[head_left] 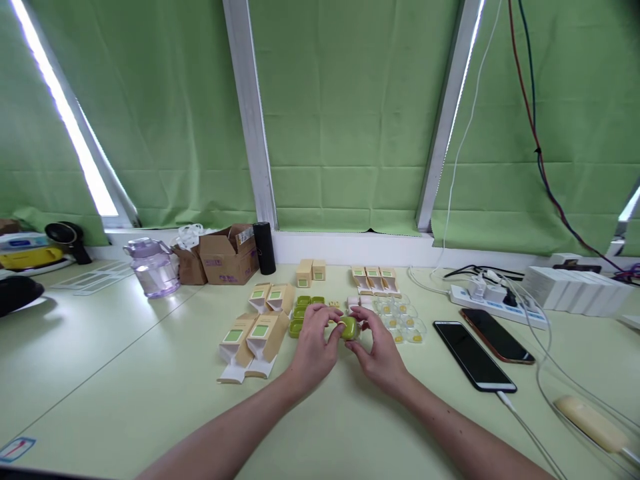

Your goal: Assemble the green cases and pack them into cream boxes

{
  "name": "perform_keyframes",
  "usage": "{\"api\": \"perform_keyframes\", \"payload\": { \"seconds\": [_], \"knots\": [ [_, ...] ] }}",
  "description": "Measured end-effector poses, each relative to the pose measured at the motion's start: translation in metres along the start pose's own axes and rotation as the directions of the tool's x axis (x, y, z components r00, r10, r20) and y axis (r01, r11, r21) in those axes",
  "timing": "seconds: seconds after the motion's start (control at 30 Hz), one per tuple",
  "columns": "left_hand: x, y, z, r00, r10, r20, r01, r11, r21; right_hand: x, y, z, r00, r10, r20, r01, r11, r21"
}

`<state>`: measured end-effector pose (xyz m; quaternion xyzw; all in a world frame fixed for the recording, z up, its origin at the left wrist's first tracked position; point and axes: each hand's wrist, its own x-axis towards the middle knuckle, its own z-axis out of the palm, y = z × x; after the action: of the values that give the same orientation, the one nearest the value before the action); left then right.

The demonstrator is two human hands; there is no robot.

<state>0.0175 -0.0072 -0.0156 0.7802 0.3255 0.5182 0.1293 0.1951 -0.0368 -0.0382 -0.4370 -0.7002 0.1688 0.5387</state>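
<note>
Both of my hands meet over the middle of the pale green table [125,373] and pinch a small rounded green case [349,327] between their fingertips. My left hand [315,343] grips it from the left, my right hand [377,350] from the right. Just behind my left hand lie more green cases [301,312] in a cluster. Open tan cartons with green labels [255,337] lie to the left of my hands. Small clear trays with yellow pieces [403,320] sit to the right of the held case.
Two phones [473,355] lie at right, one on a charging cable, behind them a power strip [493,303] and white boxes [575,288]. A purple water jug [153,267], a brown cardboard box [227,257] and a black cylinder [264,248] stand at back left. Green blinds cover the windows.
</note>
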Motion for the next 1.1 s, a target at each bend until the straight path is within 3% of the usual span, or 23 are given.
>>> {"api": "perform_keyframes", "payload": {
  "seconds": [0.43,0.63,0.8,0.93,1.1],
  "knots": [
    [0.002,-0.006,0.000,0.993,-0.080,0.086,0.079,0.997,0.021,0.001,0.002,-0.002,0.999,0.032,0.004,-0.032,0.998,-0.047],
    [0.001,-0.008,0.000,0.993,-0.104,0.052,0.104,0.995,0.005,0.001,0.007,-0.002,0.999,0.050,0.014,-0.050,0.998,-0.038],
    [0.003,-0.006,0.000,0.988,-0.154,0.004,0.154,0.982,-0.110,0.002,0.007,-0.004,0.998,0.064,0.003,-0.064,0.997,-0.040],
    [0.008,-0.003,-0.001,0.951,-0.307,-0.039,0.280,0.906,-0.317,0.003,0.007,-0.005,0.999,0.035,-0.016,-0.036,0.999,-0.028],
    [0.019,-0.007,-0.003,0.854,-0.515,-0.075,0.382,0.717,-0.583,0.004,0.008,-0.006,0.998,0.033,-0.046,-0.035,0.999,-0.029]
  ]
}}
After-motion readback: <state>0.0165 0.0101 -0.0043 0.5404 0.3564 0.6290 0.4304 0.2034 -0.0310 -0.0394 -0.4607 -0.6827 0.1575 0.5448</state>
